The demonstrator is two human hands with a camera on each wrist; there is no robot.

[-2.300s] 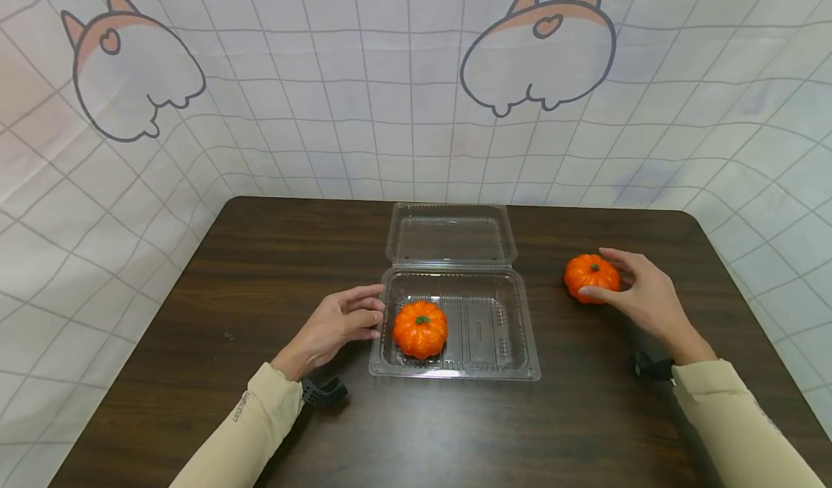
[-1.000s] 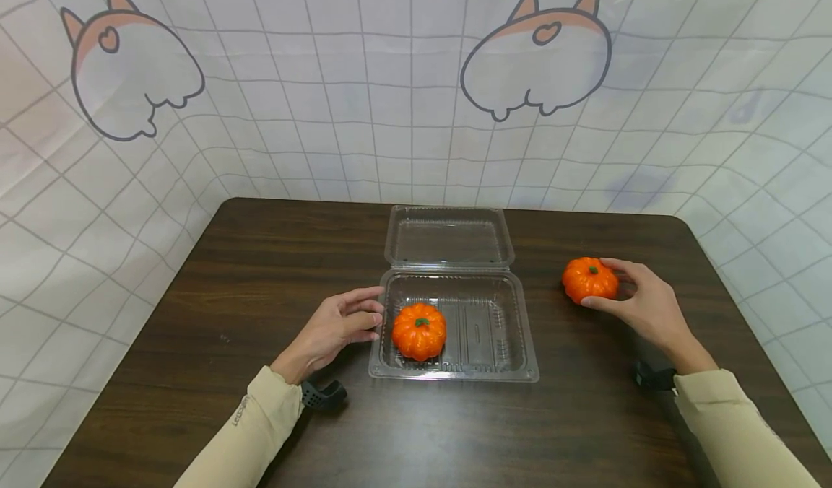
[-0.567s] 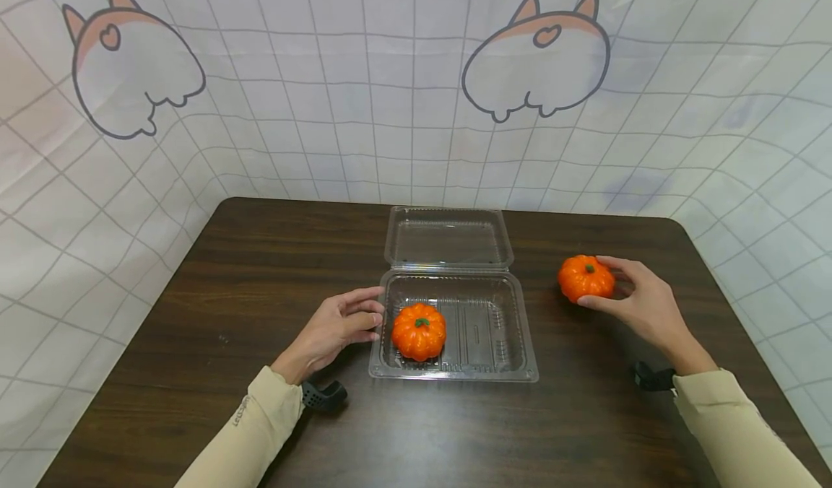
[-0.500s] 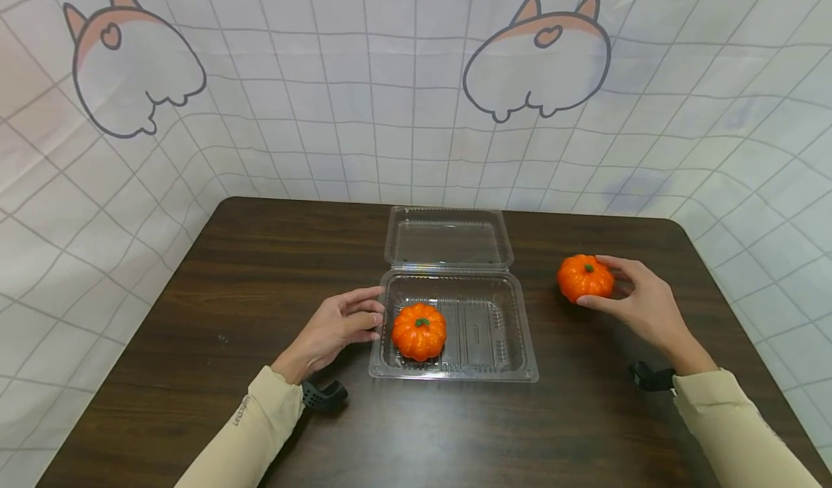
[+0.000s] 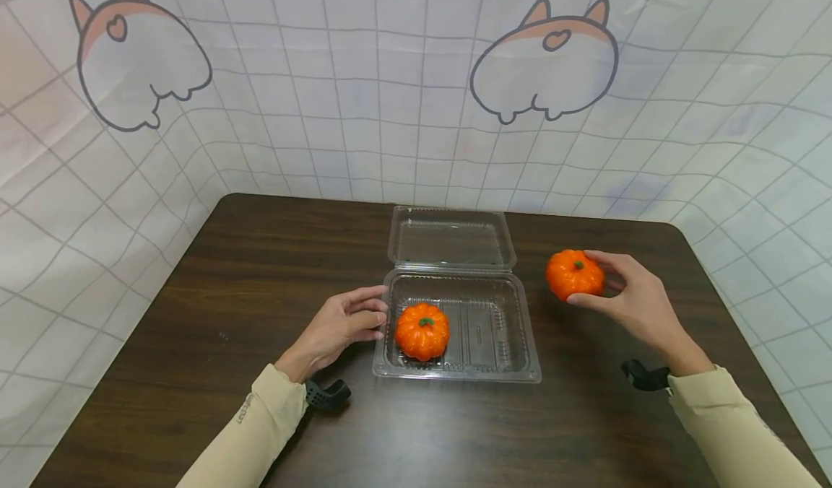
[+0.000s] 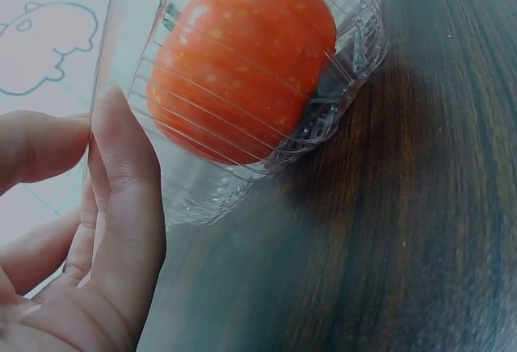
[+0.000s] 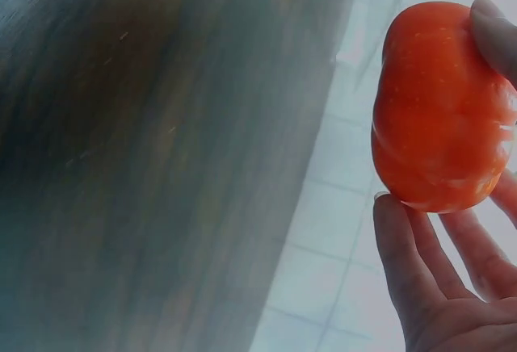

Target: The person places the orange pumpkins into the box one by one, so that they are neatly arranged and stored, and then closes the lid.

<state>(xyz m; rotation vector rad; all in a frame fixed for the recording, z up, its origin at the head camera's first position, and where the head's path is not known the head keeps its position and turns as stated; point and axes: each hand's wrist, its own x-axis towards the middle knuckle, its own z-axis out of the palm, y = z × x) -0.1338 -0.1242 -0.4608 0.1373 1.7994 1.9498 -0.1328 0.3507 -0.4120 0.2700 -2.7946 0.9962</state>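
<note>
A clear plastic clamshell box (image 5: pixel 516 347) lies open in the middle of the dark wooden table (image 5: pixel 227 271), its lid (image 5: pixel 451 237) flat behind it. One small orange pumpkin (image 5: pixel 422 330) (image 6: pixel 242 61) sits in the left of the box. My left hand (image 5: pixel 338 328) rests on the table with its fingers (image 6: pixel 121 207) touching the box's left wall. My right hand (image 5: pixel 627 297) grips a second orange pumpkin (image 5: pixel 573 274) (image 7: pixel 440 110) between thumb and fingers, held just above the table to the right of the box.
A white grid-patterned cloth with cartoon animal drawings (image 5: pixel 542 62) hangs behind and round the table. Black wrist straps (image 5: pixel 327 394) show at both sleeves. The table's rounded right corner (image 5: pixel 676 228) lies close behind my right hand.
My right hand has closed round the right pumpkin, lifted it a little and carried it slightly left toward the box. My left hand and the box have stayed put.
</note>
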